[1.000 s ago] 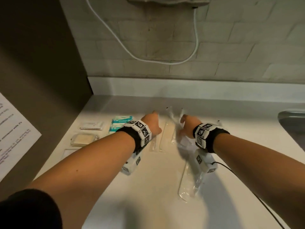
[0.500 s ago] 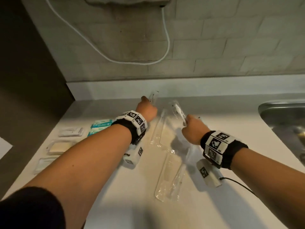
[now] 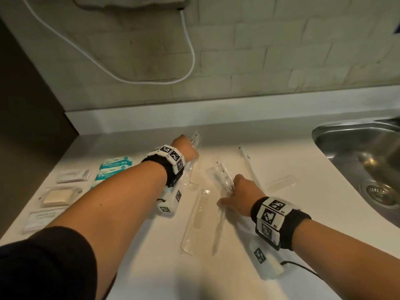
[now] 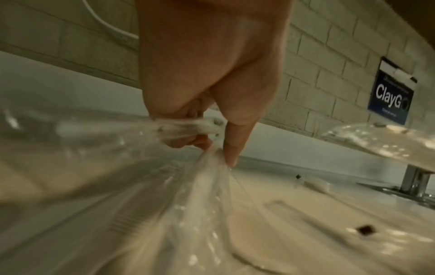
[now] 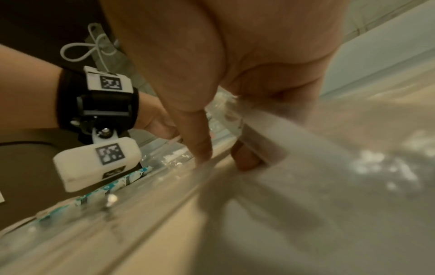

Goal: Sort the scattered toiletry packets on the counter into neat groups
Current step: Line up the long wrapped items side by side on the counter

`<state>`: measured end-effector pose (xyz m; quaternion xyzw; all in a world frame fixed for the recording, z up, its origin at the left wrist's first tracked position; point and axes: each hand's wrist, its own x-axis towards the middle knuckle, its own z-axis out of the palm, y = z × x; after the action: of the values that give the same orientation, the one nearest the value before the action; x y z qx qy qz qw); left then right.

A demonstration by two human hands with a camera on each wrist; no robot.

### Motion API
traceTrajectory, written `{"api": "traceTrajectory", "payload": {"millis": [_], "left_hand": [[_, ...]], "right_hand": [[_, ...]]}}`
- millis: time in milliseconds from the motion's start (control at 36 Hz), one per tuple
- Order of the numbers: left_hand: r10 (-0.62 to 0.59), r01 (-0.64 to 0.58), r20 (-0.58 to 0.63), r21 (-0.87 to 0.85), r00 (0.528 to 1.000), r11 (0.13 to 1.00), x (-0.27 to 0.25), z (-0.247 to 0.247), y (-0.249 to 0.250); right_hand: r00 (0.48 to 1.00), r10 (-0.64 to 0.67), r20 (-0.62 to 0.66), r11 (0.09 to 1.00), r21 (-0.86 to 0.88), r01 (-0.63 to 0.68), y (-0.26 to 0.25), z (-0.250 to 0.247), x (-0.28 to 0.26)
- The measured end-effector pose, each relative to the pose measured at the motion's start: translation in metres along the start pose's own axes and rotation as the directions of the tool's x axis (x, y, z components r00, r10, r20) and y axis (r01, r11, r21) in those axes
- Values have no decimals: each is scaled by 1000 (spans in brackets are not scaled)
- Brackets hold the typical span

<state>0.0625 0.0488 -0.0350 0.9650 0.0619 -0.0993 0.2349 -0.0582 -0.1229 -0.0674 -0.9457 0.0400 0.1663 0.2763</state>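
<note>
On the white counter (image 3: 281, 213) my left hand (image 3: 188, 150) is at the back, its fingers curled round the top of a long clear packet (image 3: 195, 138); in the left wrist view that clear packet (image 4: 188, 128) is pinched in the fingers. Nearer me, my right hand (image 3: 237, 189) grips another clear packet (image 3: 219, 173), tilted up off the counter, thumb stretched left. The right wrist view shows this packet (image 5: 270, 126) under the curled fingers. A clear comb packet (image 3: 197, 219) and a wrapped toothbrush (image 3: 218, 226) lie between my arms.
Sorted at the left lie teal packets (image 3: 114, 165), flat white packets (image 3: 73, 176), a soap bar in wrap (image 3: 57, 195) and a white sachet (image 3: 41, 217). A thin wrapped stick (image 3: 249, 165) and a small clear packet (image 3: 281, 182) lie right. A steel sink (image 3: 357, 148) borders the right.
My right hand has come down and toward me with its clear packet, thumb now spread. My left hand stays at the back, still holding its packet.
</note>
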Motion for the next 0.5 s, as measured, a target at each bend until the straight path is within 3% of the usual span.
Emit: {"api": "traceTrajectory", "payload": {"millis": [194,333,500], "left_hand": [[8,-20,-55,-227,998,974,-17,-4,-10],[37,-6,59,-461,998,887,-44,-3,-11],[101,81,214,-700,972,710,-70,10,8]], "right_hand": [[997,-49,-64,983,174,60,-3,-14,18],[981,-87,-175,924,354,145,-10,-34,29],[966,-98,-238,926,334,177,-5,-55,45]]}}
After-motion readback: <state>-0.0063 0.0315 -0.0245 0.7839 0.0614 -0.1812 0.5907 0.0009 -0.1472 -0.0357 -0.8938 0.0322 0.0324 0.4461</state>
